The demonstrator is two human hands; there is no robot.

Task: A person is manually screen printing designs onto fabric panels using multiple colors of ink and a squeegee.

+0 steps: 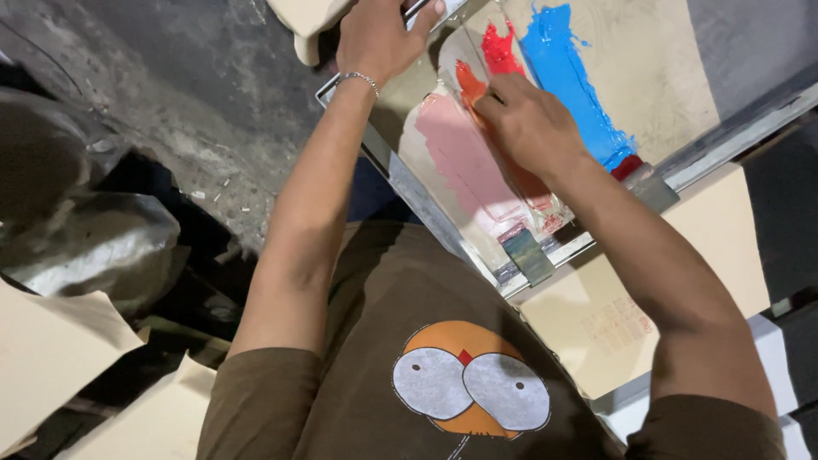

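At the far left, cream paper sheets (51, 358) lie at the lower edge of the view, and above them a crumpled grey sheet (85, 230) rests on the dark, scuffed floor (196, 94).

Moving right, the left hand (375, 38) wears a thin silver bracelet (361, 79) at the wrist and is clamped over the top corner of a metal-framed printing screen (400, 170); its fingers curl over the frame's edge beside a cream block (307, 21). The screen sits tilted across the table, its frame running from that corner down to a taped lower corner (528, 255).

On the screen's mesh, a pale pink smear (464, 158) lies to the left, an orange streak (469, 85) runs under and above the right hand, a red patch (498, 51) sits above it, and a broad blue band (571, 81) stretches diagonally further right.

The right hand (528, 123) is closed, knuckles up, pressing down on the orange streak. What it grips is hidden beneath the fingers, so I cannot tell what it holds. The 2 hands are apart, the left higher on the frame.

Below the screen, a cream card (622, 315) with faint red print lies on the table under the right forearm. The person wears a brown shirt (375, 341) with an owl-like picture.
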